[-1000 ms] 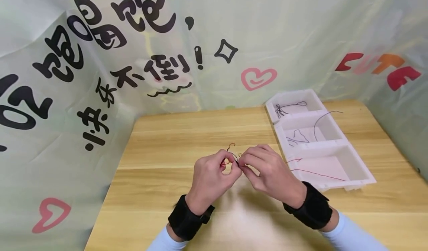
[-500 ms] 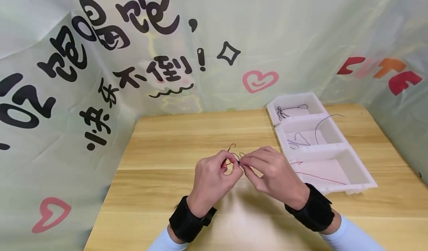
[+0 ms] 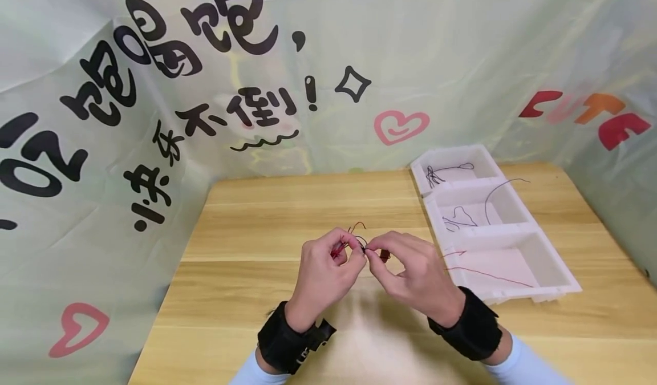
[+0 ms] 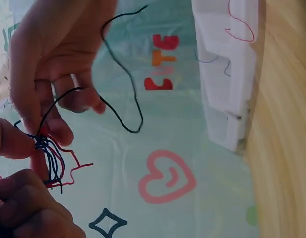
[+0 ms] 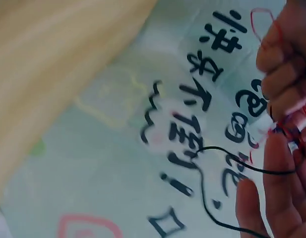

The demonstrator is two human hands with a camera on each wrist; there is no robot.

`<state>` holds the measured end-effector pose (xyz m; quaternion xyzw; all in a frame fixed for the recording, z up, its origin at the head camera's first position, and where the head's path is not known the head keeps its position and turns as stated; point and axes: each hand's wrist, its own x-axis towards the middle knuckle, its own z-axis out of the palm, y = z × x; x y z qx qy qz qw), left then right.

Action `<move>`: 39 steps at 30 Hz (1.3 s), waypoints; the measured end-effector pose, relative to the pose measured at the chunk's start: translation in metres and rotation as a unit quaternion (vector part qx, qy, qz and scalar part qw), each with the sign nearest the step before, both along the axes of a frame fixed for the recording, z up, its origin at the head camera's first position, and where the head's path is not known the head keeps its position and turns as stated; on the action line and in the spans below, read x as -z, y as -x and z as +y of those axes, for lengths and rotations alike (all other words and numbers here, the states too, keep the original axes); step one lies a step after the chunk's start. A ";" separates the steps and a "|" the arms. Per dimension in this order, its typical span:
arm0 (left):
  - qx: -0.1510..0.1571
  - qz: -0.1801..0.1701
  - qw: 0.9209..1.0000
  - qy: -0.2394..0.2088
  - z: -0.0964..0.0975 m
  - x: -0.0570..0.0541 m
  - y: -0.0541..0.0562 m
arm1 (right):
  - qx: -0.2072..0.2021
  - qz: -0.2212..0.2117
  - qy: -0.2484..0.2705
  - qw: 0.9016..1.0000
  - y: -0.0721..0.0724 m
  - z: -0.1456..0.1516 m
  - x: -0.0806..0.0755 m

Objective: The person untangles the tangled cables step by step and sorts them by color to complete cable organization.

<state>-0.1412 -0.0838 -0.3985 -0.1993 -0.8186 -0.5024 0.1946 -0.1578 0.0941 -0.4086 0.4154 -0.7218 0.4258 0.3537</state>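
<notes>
My left hand (image 3: pixel 328 274) pinches a small looped bundle (image 4: pixel 52 161) of thin dark and red wires between thumb and fingers. The left wrist view shows dark strands gathered tightly at its top and red ends sticking out sideways. Close against it, my right hand (image 3: pixel 410 265) pinches a black wire (image 4: pixel 125 74) at the bundle's gathered part. The wire's long free length curves out past the right fingers (image 5: pixel 281 193) and hangs in a bend. Fingers partly hide the exact pinch point. Both hands are above the wooden table (image 3: pixel 267 248).
A white three-compartment tray (image 3: pixel 534 225) stands on the right of the table. Black wires (image 3: pixel 436 174) lie in its far compartment, dark bluish wires (image 3: pixel 462 217) in the middle one, and red wires (image 3: pixel 493 274) in the near one. A printed cloth (image 3: pixel 462 48) hangs behind.
The right index finger and thumb have spread into a rounder pinch, and the right wrist has shifted slightly left. My left hand has turned slightly with the bundle. The head view has shifted a little.
</notes>
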 end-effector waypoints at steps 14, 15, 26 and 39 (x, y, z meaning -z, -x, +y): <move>0.083 -0.097 0.990 -0.052 -0.004 -0.013 0.004 | -0.025 0.050 0.074 0.996 0.005 -0.002 0.001; 0.072 -0.087 0.992 -0.055 -0.001 -0.013 0.003 | -0.025 0.049 0.089 0.995 0.006 -0.003 0.004; 0.054 -0.017 0.995 -0.087 0.003 0.004 0.004 | -0.092 -0.075 0.177 0.977 0.008 -0.011 0.022; -0.024 0.099 0.995 -0.002 0.008 0.015 0.007 | 0.052 0.015 0.019 0.998 0.014 -0.007 0.014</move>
